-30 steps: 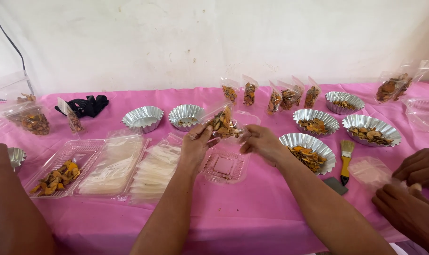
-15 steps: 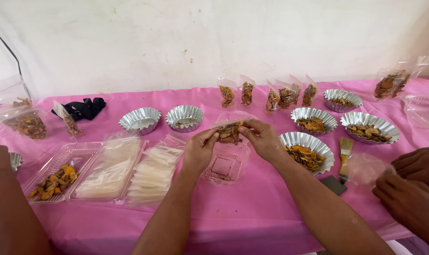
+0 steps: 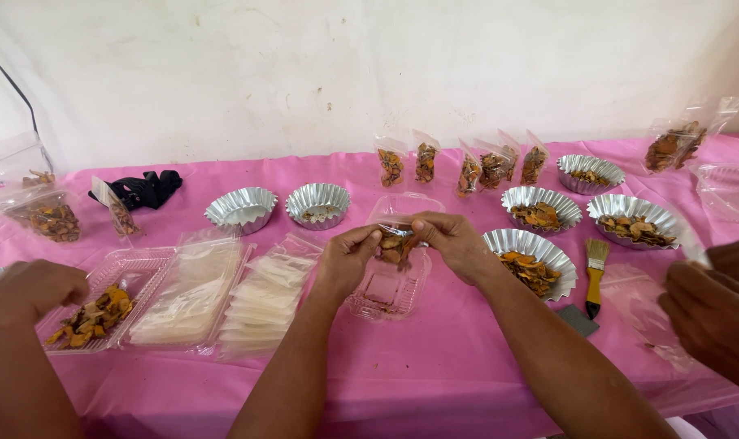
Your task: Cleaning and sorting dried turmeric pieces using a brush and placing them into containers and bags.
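My left hand (image 3: 347,258) and my right hand (image 3: 452,242) meet at the middle of the pink table, both pinching a small clear pouch (image 3: 395,243) filled with orange-brown dried slices. The pouch hangs just above an open clear plastic clamshell box (image 3: 386,289). A foil cup (image 3: 534,257) holding more orange slices sits right beside my right wrist. Two stacks of empty clear pouches (image 3: 265,294) lie to the left of my left forearm.
Filled pouches (image 3: 460,167) stand in a row at the back, with foil cups (image 3: 317,204) around them. A yellow-handled brush (image 3: 595,276) lies at right. Other people's hands show at the left (image 3: 30,291) and right (image 3: 715,309) edges. A clear tray (image 3: 93,302) holds slices.
My hands have come down and closer together, bringing the pouch from chest height over the foil cups to just above the clamshell box. The hands at the edges have barely moved.
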